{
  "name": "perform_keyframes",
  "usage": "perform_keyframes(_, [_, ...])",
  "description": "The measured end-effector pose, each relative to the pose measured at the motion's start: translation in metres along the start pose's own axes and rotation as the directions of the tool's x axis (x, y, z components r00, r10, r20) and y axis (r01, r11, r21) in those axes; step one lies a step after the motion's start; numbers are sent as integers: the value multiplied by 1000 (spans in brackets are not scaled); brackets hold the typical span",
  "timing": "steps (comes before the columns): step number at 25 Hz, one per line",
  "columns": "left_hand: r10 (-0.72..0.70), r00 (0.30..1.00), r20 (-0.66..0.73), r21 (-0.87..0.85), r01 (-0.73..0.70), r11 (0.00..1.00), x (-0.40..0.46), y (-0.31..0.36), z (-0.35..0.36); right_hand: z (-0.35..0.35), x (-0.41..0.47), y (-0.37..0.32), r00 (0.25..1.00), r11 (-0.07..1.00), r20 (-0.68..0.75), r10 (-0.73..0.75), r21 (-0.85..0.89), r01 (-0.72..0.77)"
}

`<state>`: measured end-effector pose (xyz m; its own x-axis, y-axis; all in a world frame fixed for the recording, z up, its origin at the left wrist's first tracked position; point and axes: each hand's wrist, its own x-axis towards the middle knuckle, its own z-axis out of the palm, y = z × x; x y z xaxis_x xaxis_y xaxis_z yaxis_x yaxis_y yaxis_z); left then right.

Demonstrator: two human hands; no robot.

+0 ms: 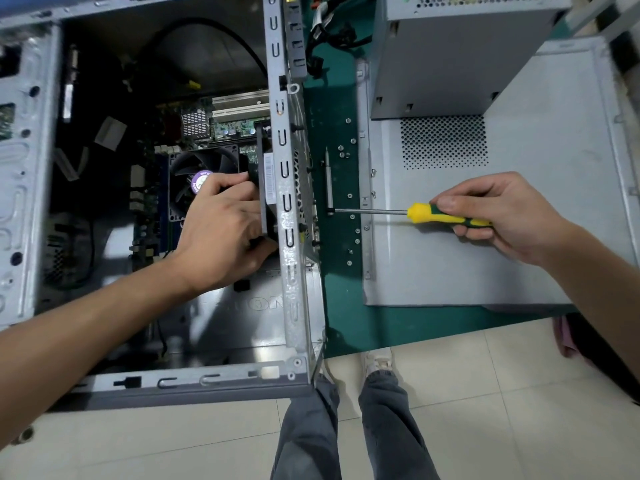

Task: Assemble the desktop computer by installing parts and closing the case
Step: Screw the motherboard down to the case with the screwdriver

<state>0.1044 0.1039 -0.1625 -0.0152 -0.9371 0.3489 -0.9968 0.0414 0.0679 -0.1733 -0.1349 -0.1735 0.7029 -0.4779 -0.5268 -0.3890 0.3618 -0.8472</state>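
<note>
An open grey computer case point(292, 278) lies on the green bench, its motherboard point(228, 128) and CPU cooler fan point(194, 168) visible inside. My left hand point(221, 230) reaches into the case and grips a black case fan point(260, 157) against the rear wall. My right hand point(498, 213) grips a yellow and green screwdriver point(433, 216) outside the case. Its shaft lies level, and its tip point(331, 212) meets the outside of the rear wall, opposite the fan.
The grey side panel point(519, 220) lies flat to the right with a power supply point(450, 53) standing on its far end. Several loose screws point(353, 233) and a second slim screwdriver point(328, 178) lie on the green mat point(346, 306). A black cable bundle point(336, 32) sits at the back.
</note>
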Motion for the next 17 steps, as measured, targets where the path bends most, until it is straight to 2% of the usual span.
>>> perform_keyframes(17, [50,997,-59,-49,-53,997,5,3,-2,3,2,-1,1000,998,12,3,-61,-2])
